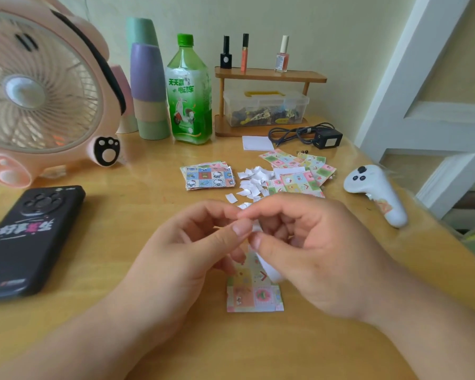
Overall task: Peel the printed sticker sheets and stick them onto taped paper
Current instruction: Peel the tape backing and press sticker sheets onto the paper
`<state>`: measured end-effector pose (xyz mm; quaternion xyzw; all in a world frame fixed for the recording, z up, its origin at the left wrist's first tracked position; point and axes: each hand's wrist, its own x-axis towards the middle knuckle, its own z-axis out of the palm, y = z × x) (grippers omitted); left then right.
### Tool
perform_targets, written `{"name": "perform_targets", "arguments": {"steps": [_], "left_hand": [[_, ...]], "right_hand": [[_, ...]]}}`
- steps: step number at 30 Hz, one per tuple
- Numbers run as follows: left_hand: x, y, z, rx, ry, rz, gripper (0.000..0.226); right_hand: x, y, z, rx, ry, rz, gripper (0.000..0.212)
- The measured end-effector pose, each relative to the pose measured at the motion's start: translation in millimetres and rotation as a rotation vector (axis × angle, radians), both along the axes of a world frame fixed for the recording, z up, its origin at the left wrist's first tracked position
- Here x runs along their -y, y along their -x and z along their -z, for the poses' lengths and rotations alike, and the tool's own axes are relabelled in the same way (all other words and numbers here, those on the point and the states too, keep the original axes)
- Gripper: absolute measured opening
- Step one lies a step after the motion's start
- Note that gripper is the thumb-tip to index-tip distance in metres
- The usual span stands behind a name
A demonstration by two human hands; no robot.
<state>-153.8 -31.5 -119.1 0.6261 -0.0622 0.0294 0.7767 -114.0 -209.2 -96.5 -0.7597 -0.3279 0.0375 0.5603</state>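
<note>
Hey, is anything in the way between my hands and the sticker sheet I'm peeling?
Nothing visible stands between them. The left hand and right hand both pinch the top of the sticker sheet, whose lower part shows below the fingers. The white paper scraps lie farther back on the table, apart from the hands.

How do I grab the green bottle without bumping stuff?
Probably hold the green bottle round its labelled middle, coming from the front. It stands upright, with cups close on its left and a wooden shelf on its right.
</note>
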Motion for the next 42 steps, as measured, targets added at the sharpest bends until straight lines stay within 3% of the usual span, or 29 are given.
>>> {"name": "perform_targets", "arguments": {"steps": [6,12,16,21,26,28,34,38,42], "left_hand": [[1,1,-3,-0.017,0.107,-0.044,0.032],[2,2,-8,-0.137,0.208,-0.038,0.022],[2,4,-12,-0.129,0.193,-0.003,0.015],[1,3,-9,-0.056,0.044,-0.115,0.014],[-4,3,-8,0.04,0.097,-0.02,0.026],[-5,4,-8,0.053,0.115,0.014,0.021],[-3,3,-9,0.053,0.081,-0.005,0.011],[-4,0,-9,0.047,0.136,-0.045,0.008],[-4,-1,-8,0.067,0.133,-0.083,0.008]], "right_hand": [[-7,3,6,0.012,-0.068,0.022,0.026],[-15,5,9,0.023,-0.162,0.052,0.049],[-16,5,9,-0.009,-0.203,0.09,0.045],[-15,5,6,-0.029,-0.262,0.139,0.037],[-13,9,3,0.168,-0.194,0.113,0.049],[-11,8,3,0.277,-0.12,0.128,0.051],[-7,5,-1,0.507,0.04,0.186,0.039],[-4,11,-2,0.227,0.01,0.126,0.034],[-3,10,-6,-0.041,-0.059,0.079,0.014]]}}
